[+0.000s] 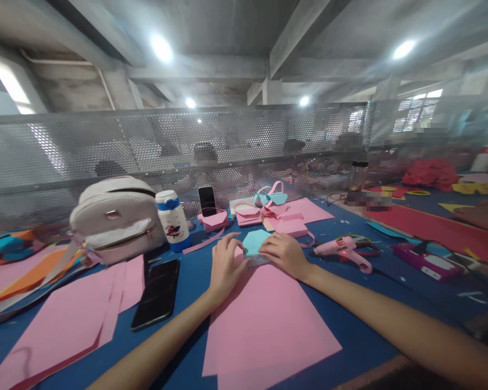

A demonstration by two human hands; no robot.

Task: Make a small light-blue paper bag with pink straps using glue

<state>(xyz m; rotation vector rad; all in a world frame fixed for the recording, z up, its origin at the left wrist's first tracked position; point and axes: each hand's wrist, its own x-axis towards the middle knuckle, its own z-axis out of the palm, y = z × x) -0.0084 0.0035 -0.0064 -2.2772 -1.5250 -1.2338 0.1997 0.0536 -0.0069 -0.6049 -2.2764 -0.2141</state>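
My left hand [224,264] and my right hand [283,252] both rest on a folded light-blue paper piece [254,241]. It lies at the far end of a large pink paper sheet [260,319] on the blue table. The left fingers are spread and press on the paper's left edge. On the paper's right edge the right fingers lie curled, pressing it down. Just beyond the hands stand several folded pink paper bags [282,219] and a small blue one [273,197].
A black phone [156,293] lies left of my left arm, by pink sheets [69,319]. Behind it stand a white backpack [114,216], a bottle [171,219] and a propped phone [207,200]. A pink glue gun [344,250] lies at right. People sit behind a mesh screen [187,146].
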